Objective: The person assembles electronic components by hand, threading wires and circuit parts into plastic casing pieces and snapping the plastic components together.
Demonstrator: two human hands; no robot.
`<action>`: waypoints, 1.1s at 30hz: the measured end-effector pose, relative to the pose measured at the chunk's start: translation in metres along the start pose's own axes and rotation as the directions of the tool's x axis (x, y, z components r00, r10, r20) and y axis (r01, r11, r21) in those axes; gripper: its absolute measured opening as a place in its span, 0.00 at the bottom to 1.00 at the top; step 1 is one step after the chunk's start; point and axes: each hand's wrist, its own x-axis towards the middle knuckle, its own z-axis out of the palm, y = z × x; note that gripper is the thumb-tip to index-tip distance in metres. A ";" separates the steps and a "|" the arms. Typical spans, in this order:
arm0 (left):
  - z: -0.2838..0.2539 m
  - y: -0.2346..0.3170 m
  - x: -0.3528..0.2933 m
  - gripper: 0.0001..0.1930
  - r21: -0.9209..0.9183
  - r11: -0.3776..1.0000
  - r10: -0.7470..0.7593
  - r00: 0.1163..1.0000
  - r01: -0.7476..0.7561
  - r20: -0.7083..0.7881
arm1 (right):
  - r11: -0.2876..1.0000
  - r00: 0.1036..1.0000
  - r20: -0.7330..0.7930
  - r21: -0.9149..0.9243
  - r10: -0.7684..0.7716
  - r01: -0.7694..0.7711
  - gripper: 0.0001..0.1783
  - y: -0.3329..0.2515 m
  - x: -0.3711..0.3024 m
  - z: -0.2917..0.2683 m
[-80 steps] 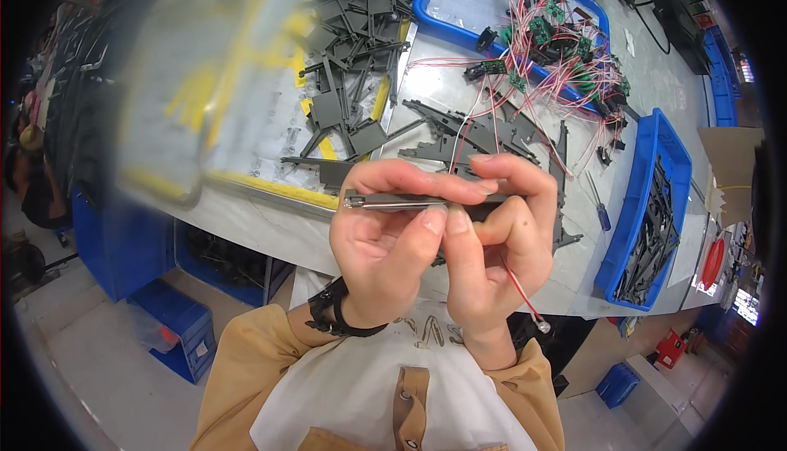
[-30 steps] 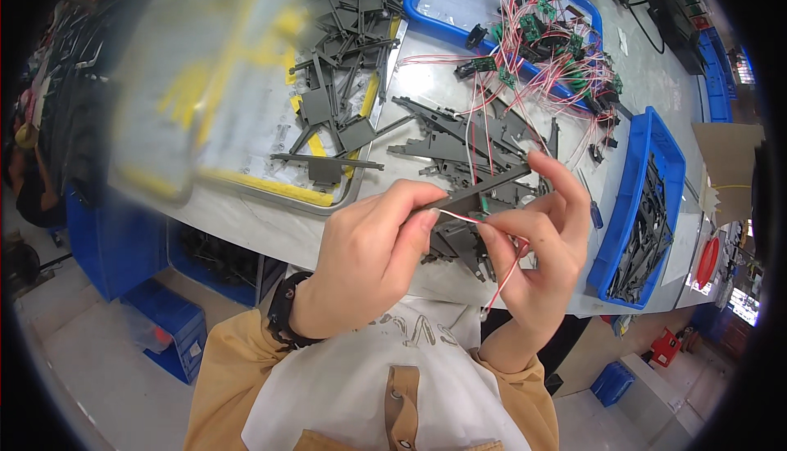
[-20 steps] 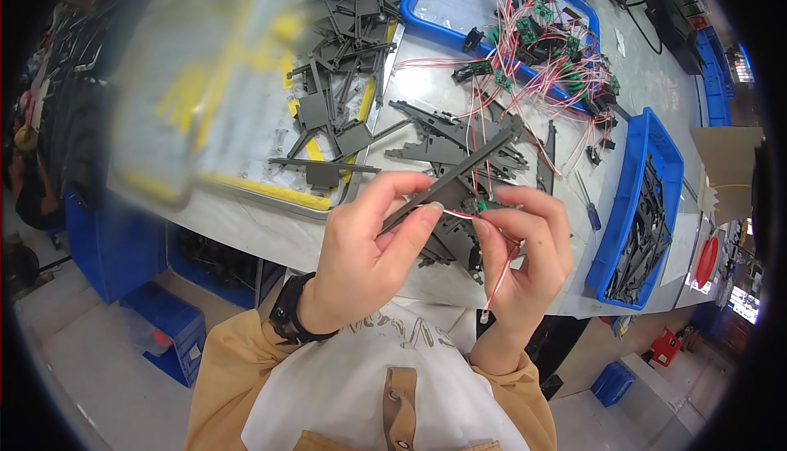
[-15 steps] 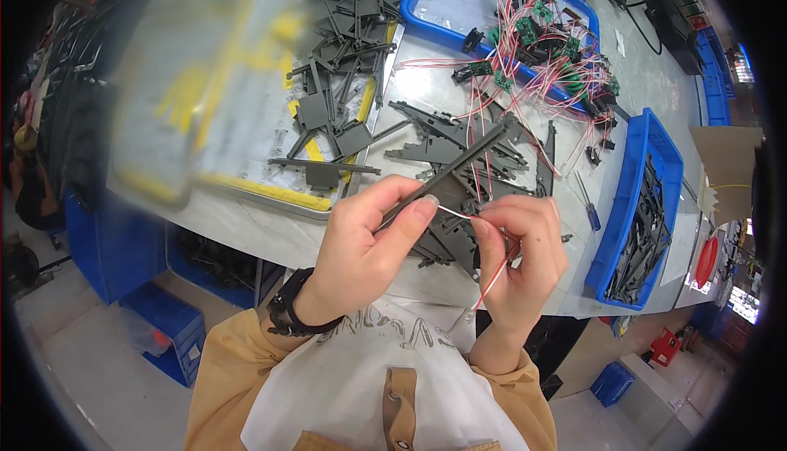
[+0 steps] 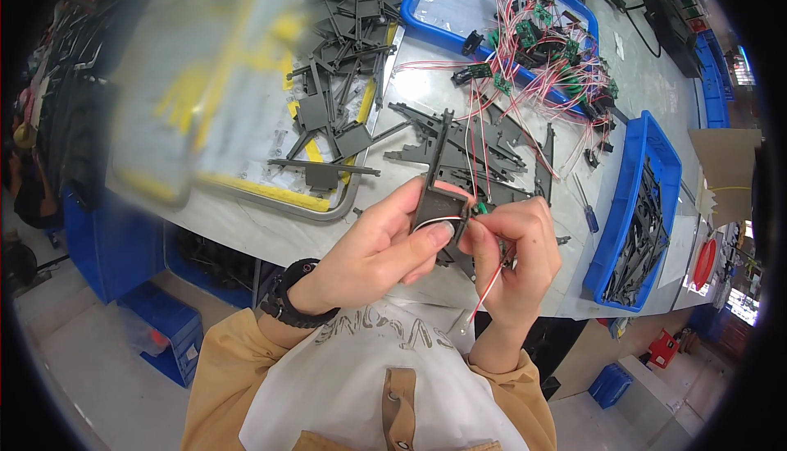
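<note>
A dark grey plastic part with a long thin arm and a flat plate (image 5: 445, 203) is held by my left hand (image 5: 361, 258). My left thumb presses on its plate, where a white wire curves across. At the part's right edge, the closed thumb and fingers of my right hand (image 5: 525, 246) pinch thin red and white wires (image 5: 491, 287), whose loose ends hang below. A small green piece (image 5: 481, 207) shows just above my right fingertips. Behind my hands, several similar grey plastic parts (image 5: 426, 152) lie in a heap on the table.
A yellow-taped tray (image 5: 307, 199) with more grey parts stands at the left. At the back, a blue tray (image 5: 443, 25) holds tangled red and white wires (image 5: 533, 66) with green circuit boards. A screwdriver (image 5: 591, 218) lies beside a blue bin (image 5: 631, 205) of grey parts at right.
The grey part has turned more upright, its plate now facing me. My left thumb has moved onto the plate, over the white wire. My right hand stays close, still pinching the wires.
</note>
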 end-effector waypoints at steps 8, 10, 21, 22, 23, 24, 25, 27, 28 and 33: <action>0.000 -0.008 0.002 0.10 0.116 0.993 0.046 0.978 -0.022 -0.206 | 0.958 0.978 0.105 0.203 0.182 -0.200 0.08 0.003 0.004 -0.008; 0.006 -0.002 0.004 0.10 0.122 0.992 0.001 0.976 0.026 -0.216 | 0.982 0.997 -0.008 -0.174 -0.081 0.079 0.05 0.007 0.007 -0.009; -0.004 -0.016 0.005 0.17 0.727 0.632 0.369 0.929 -0.268 0.022 | 0.900 0.940 0.160 0.275 0.303 -0.337 0.09 -0.006 0.004 -0.012; 0.004 -0.016 0.004 0.19 0.630 0.740 0.372 0.924 -0.236 -0.091 | 0.900 0.939 0.159 0.275 0.304 -0.338 0.09 -0.004 0.004 -0.011; 0.008 -0.015 0.003 0.20 0.515 0.831 0.357 0.912 -0.211 -0.202 | 0.937 0.965 0.137 0.242 0.224 -0.252 0.10 -0.002 0.004 -0.009; 0.009 -0.014 0.002 0.20 0.516 0.830 0.358 0.911 -0.210 -0.203 | 0.964 0.983 0.119 0.209 0.141 -0.163 0.12 -0.001 0.005 -0.009; 0.009 -0.013 0.002 0.22 0.567 0.794 0.377 0.909 -0.219 -0.177 | 0.964 0.983 0.119 0.211 0.140 -0.163 0.12 -0.002 0.005 -0.008; 0.010 -0.010 0.001 0.23 0.614 0.756 0.394 0.907 -0.229 -0.148 | 0.966 0.986 0.097 0.210 0.135 -0.153 0.14 -0.005 0.003 -0.005; 0.011 -0.008 -0.001 0.24 0.602 0.771 0.366 0.918 -0.208 -0.150 | 0.966 0.986 0.097 0.207 0.135 -0.153 0.14 -0.005 0.004 -0.006; 0.014 0.004 -0.004 0.25 0.730 0.672 0.290 0.951 -0.120 -0.110 | 0.983 0.990 0.123 0.160 0.071 -0.090 0.17 -0.004 0.003 -0.004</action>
